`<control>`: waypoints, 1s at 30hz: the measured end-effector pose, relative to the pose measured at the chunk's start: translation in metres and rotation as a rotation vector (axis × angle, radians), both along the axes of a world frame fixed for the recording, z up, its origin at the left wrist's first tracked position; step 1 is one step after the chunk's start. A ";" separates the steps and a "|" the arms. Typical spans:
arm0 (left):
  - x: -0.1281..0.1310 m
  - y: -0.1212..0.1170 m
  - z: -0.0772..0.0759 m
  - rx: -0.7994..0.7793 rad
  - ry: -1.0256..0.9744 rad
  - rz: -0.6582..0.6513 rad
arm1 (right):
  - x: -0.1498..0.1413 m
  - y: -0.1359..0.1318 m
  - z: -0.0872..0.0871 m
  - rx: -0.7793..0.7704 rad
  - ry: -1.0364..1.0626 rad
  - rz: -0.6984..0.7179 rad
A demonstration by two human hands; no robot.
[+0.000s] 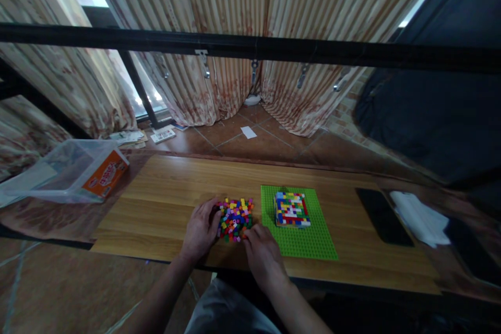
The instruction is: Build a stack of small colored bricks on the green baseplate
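A heap of small coloured bricks (235, 218) lies on the wooden table (164, 193). My left hand (200, 229) rests at the heap's left side, fingers curved and touching the bricks. My right hand (263, 253) sits at the heap's lower right edge, fingertips against the bricks; whether it pinches one is hidden. To the right lies a green baseplate (309, 240) with a square multicoloured block of stacked bricks (291, 209) standing on its upper half.
A clear plastic bin with an orange box (70, 169) stands at the table's left end. A black phone (382, 215) and a white cloth (418, 216) lie at the right. A black bar (250, 47) crosses above; curtains hang behind.
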State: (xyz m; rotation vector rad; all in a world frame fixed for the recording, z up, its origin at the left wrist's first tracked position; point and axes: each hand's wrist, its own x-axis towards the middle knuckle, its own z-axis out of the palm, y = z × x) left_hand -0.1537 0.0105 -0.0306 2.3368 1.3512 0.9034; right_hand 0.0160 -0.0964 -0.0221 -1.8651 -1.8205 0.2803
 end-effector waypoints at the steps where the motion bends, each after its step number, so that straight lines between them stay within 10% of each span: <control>1: 0.000 0.000 0.000 -0.001 0.000 0.001 | -0.001 0.001 -0.001 -0.003 -0.021 -0.002; 20: 0.000 0.001 0.002 0.015 0.015 -0.005 | -0.006 0.003 -0.019 0.102 -0.042 -0.063; 30: -0.001 0.002 -0.001 0.019 0.008 0.008 | 0.019 -0.014 0.020 0.188 0.424 -0.130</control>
